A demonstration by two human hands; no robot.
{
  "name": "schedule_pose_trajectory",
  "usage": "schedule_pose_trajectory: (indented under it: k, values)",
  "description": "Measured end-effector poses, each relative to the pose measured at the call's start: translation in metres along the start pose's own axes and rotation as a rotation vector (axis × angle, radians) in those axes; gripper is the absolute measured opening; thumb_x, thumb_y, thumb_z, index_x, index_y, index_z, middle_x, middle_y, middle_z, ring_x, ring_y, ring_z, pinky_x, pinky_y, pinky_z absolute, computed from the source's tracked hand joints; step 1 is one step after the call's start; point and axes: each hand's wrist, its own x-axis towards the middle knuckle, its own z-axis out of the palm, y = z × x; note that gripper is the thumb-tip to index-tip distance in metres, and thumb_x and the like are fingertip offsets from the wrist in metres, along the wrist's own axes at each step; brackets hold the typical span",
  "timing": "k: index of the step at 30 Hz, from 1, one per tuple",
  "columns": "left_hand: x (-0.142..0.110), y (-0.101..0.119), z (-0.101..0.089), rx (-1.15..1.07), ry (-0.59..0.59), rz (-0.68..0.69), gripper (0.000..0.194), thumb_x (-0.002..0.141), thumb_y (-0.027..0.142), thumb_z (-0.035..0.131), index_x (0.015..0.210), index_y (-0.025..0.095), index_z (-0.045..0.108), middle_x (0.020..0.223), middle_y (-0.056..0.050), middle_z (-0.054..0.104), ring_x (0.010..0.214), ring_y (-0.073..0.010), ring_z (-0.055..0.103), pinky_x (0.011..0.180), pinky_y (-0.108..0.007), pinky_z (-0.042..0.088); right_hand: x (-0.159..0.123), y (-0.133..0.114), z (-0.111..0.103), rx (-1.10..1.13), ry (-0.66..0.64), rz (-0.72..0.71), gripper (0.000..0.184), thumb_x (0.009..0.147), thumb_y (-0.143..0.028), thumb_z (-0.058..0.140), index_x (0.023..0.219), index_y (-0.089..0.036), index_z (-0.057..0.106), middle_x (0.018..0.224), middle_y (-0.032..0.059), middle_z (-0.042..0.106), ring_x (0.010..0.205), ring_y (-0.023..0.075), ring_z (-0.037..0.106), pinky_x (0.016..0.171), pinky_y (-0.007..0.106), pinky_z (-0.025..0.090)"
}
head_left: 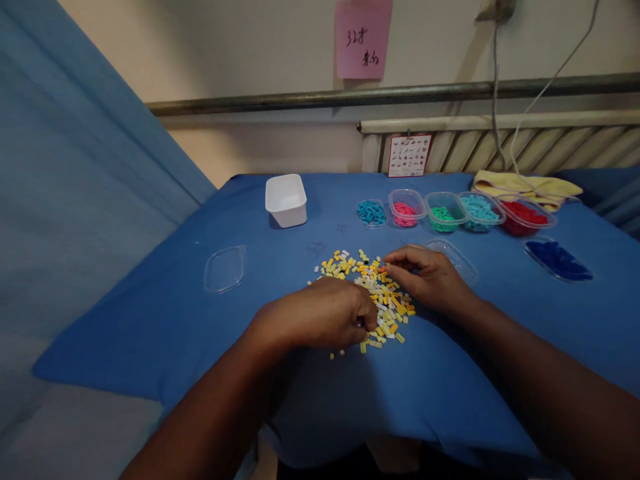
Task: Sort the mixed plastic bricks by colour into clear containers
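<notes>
The left hand (320,313) reaches in from the lower left to the centre of the frame, palm down, its fingers curled over the near side of a pile of small plastic toy bricks (400,307); whether it grips one cannot be told. The right hand (433,275), apart from the left, comes from the lower right, with thumb and forefinger close together at an orange brick (385,269) on the pile's far right edge; whether they pinch it is unclear. The pile, mostly yellow with white and orange pieces, spreads loosely around the centre on a blue tablecloth (165,313).

A clear plastic lid (225,269) lies left of centre, and another clear piece (463,260) sits partly behind the right hand. A white tub (287,217) stands at upper centre. To its right runs a row of clear containers with teal bricks (371,213), pink bricks (405,215), green bricks (442,217), turquoise bricks (479,209) and red bricks (523,213); dark blue bricks (559,260) lie nearer, at the right.

Behind the row are a yellow cloth (530,187), a printed card (409,156) and a radiator (555,150). A pink note (363,40) hangs at top centre, and a blue curtain (65,153) fills the upper left.
</notes>
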Motion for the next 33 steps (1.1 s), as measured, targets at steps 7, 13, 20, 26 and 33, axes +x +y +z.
schedule_pose_trajectory:
  k: [7,13,20,26,33]
  values:
    - [-0.001,0.002,0.005,0.083,0.013,-0.023,0.016,0.09,0.013,0.067,0.095,0.024,0.077,0.098,0.0,0.078,0.091,-0.0181,0.068,0.077,-0.029,0.046,0.0,-0.003,0.0,-0.003,-0.011,0.016,0.011,0.097,-0.028,0.074,0.104,-0.023,0.08,0.088,0.0031,0.076,0.075,0.0177,0.069,0.068,0.031,0.054]
    - [0.001,0.004,0.005,0.112,-0.002,-0.059,0.014,0.091,0.013,0.063,0.091,0.023,0.073,0.096,0.0,0.075,0.087,-0.0171,0.066,0.075,-0.028,0.044,0.002,-0.004,-0.001,-0.01,-0.001,-0.013,0.011,0.097,-0.026,0.073,0.103,-0.023,0.081,0.088,0.0031,0.077,0.075,0.0175,0.07,0.069,0.031,0.055]
    - [0.005,0.006,0.007,0.16,0.059,0.015,0.011,0.087,0.014,0.062,0.078,0.021,0.064,0.085,-0.002,0.07,0.077,-0.0178,0.06,0.068,-0.031,0.041,0.002,-0.004,0.0,0.048,0.003,0.009,0.018,0.097,-0.027,0.072,0.11,-0.025,0.083,0.102,0.0052,0.082,0.089,0.0213,0.076,0.079,0.036,0.059]
    - [0.013,0.014,0.013,0.305,0.068,0.043,0.004,0.085,0.017,0.061,0.084,0.019,0.064,0.088,-0.008,0.072,0.08,-0.0236,0.063,0.071,-0.035,0.046,0.001,-0.001,0.005,0.175,0.005,0.186,0.021,0.093,-0.035,0.074,0.108,-0.022,0.081,0.095,0.0051,0.083,0.082,0.0214,0.076,0.075,0.037,0.06]
    - [0.008,0.003,0.001,0.033,0.173,-0.017,0.006,0.083,0.015,0.06,0.08,0.019,0.063,0.079,-0.002,0.068,0.067,-0.0148,0.056,0.062,-0.029,0.04,0.002,0.001,0.006,0.371,-0.01,0.275,0.025,0.086,-0.043,0.085,0.098,-0.022,0.08,0.089,0.0039,0.082,0.078,0.0187,0.074,0.074,0.033,0.06]
